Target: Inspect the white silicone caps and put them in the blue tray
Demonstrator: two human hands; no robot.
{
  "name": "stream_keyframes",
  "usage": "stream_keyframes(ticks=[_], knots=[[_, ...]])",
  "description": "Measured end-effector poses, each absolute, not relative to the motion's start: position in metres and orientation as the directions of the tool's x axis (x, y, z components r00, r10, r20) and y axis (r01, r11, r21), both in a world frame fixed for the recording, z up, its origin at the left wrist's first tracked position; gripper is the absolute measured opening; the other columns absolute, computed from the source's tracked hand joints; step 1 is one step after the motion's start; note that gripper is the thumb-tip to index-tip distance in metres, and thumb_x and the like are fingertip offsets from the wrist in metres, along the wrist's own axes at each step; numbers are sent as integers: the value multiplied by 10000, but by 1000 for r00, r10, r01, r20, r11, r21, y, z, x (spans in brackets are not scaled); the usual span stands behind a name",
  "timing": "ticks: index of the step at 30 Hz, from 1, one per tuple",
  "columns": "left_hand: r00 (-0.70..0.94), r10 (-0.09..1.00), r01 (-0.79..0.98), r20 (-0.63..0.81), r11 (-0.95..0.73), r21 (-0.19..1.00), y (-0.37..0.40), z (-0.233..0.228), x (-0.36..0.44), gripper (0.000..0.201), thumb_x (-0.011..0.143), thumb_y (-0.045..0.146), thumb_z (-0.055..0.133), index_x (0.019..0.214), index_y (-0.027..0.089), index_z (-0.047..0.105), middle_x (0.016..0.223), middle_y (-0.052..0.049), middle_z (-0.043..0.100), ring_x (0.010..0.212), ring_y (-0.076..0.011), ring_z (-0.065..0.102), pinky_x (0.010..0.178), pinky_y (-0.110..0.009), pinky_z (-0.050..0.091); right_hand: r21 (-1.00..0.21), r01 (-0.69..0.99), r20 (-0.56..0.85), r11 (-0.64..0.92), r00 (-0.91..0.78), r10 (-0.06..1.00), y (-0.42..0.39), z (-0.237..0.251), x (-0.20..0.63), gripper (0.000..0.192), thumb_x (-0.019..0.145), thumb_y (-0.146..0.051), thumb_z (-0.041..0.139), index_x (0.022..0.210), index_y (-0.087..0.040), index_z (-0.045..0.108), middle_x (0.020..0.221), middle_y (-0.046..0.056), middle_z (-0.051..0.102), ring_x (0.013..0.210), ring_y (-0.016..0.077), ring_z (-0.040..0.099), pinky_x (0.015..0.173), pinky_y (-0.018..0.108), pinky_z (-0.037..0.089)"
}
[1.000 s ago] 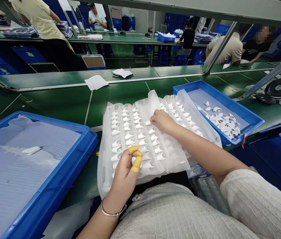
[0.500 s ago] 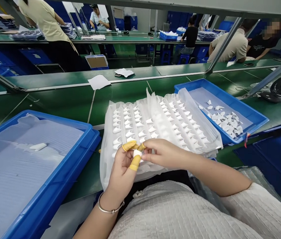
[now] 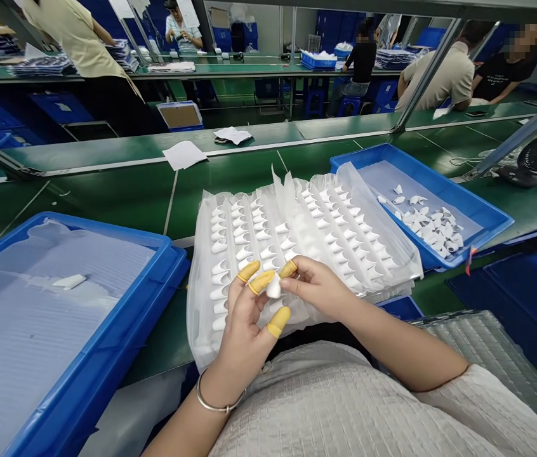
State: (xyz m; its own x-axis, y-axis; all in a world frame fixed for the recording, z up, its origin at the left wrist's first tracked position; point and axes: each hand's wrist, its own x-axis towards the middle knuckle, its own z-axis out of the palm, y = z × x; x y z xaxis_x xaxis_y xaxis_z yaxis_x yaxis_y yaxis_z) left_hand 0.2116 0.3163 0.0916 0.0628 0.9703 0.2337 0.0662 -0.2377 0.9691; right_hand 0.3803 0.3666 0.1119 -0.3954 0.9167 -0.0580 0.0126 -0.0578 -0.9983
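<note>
Right hand [image 3: 318, 287] back from the tray [image 3: 297, 247], now meeting left hand [image 3: 249, 311], both pinching one white cap [image 3: 274, 287] above the tray's near edge: picked piece under close handling.

The small part [image 3: 273, 289] at centre frame is white, and the finger cots [image 3: 261, 282] on the fingers touching it are yellow. Behind it, the clear plastic sheet [image 3: 297, 247] shows many rows of white pieces. The crate [image 3: 120, 355] at lower left is blue with a pale grey-white lining; the crate [image 3: 463, 209] at right is blue too, holding white pieces. The table [image 3: 106, 197] is dark green with thin white lines. The garment [image 3: 344, 406] at the bottom is light grey with a fine grid pattern. The bracelet [image 3: 218, 406] is silver.
</note>
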Motion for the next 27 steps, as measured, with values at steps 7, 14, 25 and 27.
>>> stream_keyframes(ticks=[7, 14, 25, 27], knots=[[110, 978, 208, 177, -196, 958, 319, 93, 213, 447, 945, 246, 547, 1379, 352, 525, 1578, -57, 327, 1457, -281, 347, 1147, -491, 404, -980, 172, 22, 103, -419, 908, 357, 120, 379, 101, 881, -291, 635, 857, -197, 608, 841, 0, 608, 779, 151, 549, 675, 267, 411], [48, 997, 255, 59, -69, 964, 324, 95, 209, 578, 835, 341, 696, 1374, 254, 506, 1187, -84, 625, 1030, -228, 638, 898, -395, 544, -995, -42, -63, -90, -432, 900, 365, 116, 387, 207, 869, -379, 649, 830, -183, 594, 805, -3, 555, 737, 143, 505, 702, 287, 412], [125, 992, 443, 14, -69, 894, 322, 102, 209, 267, 821, 386, 698, 1034, 227, 667, 884, -27, 694, 749, -197, 642, 695, -330, 511, -950, 307, -55, 59, -351, 935, 358, 117, 383, 426, 789, -478, 742, 709, -207, 423, 676, -53, 414, 615, 116, 385, 537, 247, 287], [142, 990, 385, 15, -69, 920, 322, 100, 209, 312, 826, 408, 698, 1073, 222, 658, 886, -30, 688, 747, -191, 640, 707, -334, 523, -954, 288, -28, 85, -367, 930, 360, 118, 383, 424, 901, -494, 601, 671, -204, 394, 648, -46, 414, 600, 116, 390, 547, 255, 299]])
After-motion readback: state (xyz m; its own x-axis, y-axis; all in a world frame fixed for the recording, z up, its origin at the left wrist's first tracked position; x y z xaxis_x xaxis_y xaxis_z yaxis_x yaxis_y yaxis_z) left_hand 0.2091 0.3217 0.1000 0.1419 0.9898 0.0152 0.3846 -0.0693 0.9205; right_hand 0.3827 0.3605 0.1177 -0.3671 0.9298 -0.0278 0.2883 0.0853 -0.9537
